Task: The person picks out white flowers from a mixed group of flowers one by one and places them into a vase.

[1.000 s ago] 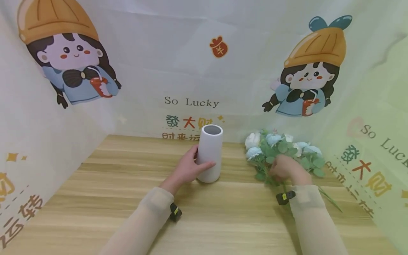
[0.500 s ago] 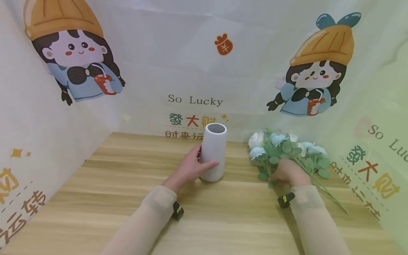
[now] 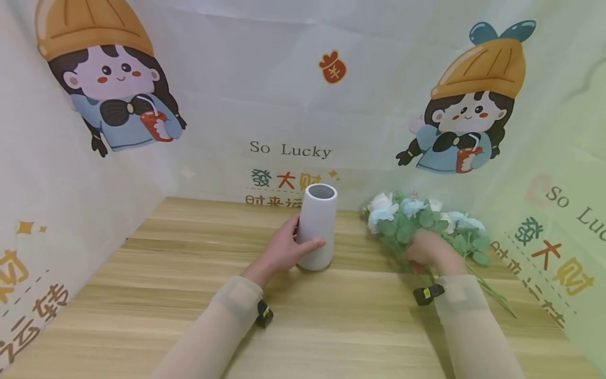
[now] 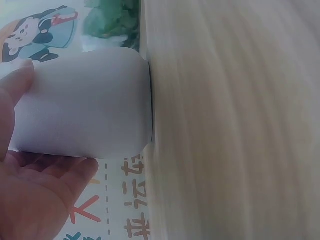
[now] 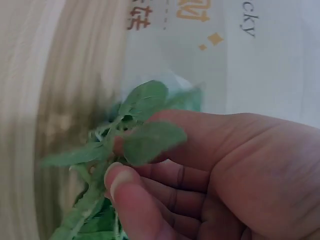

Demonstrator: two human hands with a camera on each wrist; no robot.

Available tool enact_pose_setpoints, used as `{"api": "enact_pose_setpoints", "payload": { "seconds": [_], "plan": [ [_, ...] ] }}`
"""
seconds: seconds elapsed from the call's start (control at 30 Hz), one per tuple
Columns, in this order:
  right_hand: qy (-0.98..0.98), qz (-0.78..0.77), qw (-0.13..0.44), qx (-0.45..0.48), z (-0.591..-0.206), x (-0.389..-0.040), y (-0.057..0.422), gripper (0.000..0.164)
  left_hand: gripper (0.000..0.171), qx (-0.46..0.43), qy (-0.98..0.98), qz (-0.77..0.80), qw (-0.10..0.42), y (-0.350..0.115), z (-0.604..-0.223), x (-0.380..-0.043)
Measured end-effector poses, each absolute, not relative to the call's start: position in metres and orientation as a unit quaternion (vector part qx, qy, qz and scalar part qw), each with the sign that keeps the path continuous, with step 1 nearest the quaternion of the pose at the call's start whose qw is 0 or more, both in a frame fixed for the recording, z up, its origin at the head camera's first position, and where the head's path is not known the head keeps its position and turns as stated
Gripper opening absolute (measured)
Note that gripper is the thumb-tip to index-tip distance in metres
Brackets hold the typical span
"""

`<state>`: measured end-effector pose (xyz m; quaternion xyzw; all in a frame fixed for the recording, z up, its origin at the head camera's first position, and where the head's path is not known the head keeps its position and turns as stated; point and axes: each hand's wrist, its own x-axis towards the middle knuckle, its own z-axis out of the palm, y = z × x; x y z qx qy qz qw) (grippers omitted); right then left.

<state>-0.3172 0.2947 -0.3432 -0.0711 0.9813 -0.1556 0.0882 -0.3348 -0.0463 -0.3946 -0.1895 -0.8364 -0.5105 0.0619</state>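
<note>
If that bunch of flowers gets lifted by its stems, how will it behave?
The bunch of flowers will probably droop: the stems look thin and long, with the blooms massed at one end. It likely weighs little, since the right hand alone grips it. The leaves may snag on the white vase that the left hand holds.

bare tabletop [image 3: 142, 295] left, vase [image 3: 316, 226] centre, flowers [image 3: 416, 221] right

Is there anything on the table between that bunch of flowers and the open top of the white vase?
Nothing visible. The right hand grips the flower bunch beside the white vase, which the left hand holds upright. Only bare wooden table lies between them, and the vase's mouth is uncovered.
</note>
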Motion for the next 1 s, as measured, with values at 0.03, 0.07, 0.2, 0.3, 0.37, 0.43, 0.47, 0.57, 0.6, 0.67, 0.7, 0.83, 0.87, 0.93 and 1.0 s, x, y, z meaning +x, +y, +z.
{"api": "enact_pose_setpoints", "payload": {
  "seconds": [0.03,0.07,0.2,0.3,0.37,0.43,0.47,0.57,0.6,0.67,0.7,0.83,0.87,0.93,1.0],
  "plan": [
    [0.981,-0.155,0.087,-0.076,-0.342,-0.317,0.295,0.030,0.078,-0.190,-0.836,-0.511,0.061,-0.046,-0.395,-0.335],
    [0.981,-0.158,0.085,-0.079,-0.340,-0.317,0.295,0.028,0.078,-0.190,-0.836,-0.511,0.061,-0.046,-0.396,-0.335],
    [0.979,-0.170,0.076,-0.087,-0.333,-0.317,0.295,0.022,0.078,-0.189,-0.833,-0.517,0.059,-0.046,-0.395,-0.334],
    [0.975,-0.188,0.072,-0.091,-0.328,-0.316,0.295,0.019,0.077,-0.190,-0.831,-0.520,0.058,-0.046,-0.394,-0.334],
    [0.974,-0.194,0.070,-0.097,-0.325,-0.315,0.296,0.017,0.076,-0.191,-0.832,-0.518,0.056,-0.046,-0.394,-0.334],
    [0.973,-0.197,0.068,-0.101,-0.322,-0.314,0.296,0.016,0.076,-0.192,-0.831,-0.519,0.054,-0.046,-0.394,-0.334],
    [0.972,-0.200,0.067,-0.102,-0.321,-0.313,0.296,0.016,0.076,-0.192,-0.831,-0.520,0.052,-0.046,-0.394,-0.334],
    [0.974,-0.197,0.061,-0.095,-0.318,-0.313,0.295,0.017,0.076,-0.191,-0.830,-0.522,0.050,-0.046,-0.393,-0.334],
    [0.974,-0.197,0.060,-0.093,-0.319,-0.313,0.294,0.017,0.076,-0.191,-0.830,-0.522,0.050,-0.046,-0.393,-0.334],
    [0.973,-0.204,0.062,-0.093,-0.322,-0.315,0.291,0.016,0.076,-0.189,-0.832,-0.519,0.051,-0.046,-0.393,-0.334],
    [0.972,-0.207,0.064,-0.096,-0.325,-0.317,0.289,0.016,0.076,-0.188,-0.832,-0.519,0.051,-0.046,-0.393,-0.334],
    [0.970,-0.208,0.066,-0.109,-0.338,-0.322,0.277,0.013,0.076,-0.187,-0.832,-0.519,0.049,-0.046,-0.394,-0.334],
    [0.970,-0.206,0.063,-0.112,-0.342,-0.323,0.274,0.012,0.076,-0.188,-0.832,-0.520,0.048,-0.047,-0.394,-0.334],
    [0.972,-0.200,0.051,-0.112,-0.347,-0.324,0.267,0.011,0.076,-0.189,-0.831,-0.521,0.047,-0.047,-0.394,-0.334],
    [0.972,-0.200,0.038,-0.116,-0.351,-0.324,0.260,0.010,0.076,-0.190,-0.830,-0.522,0.045,-0.047,-0.394,-0.334]
  ]
}}
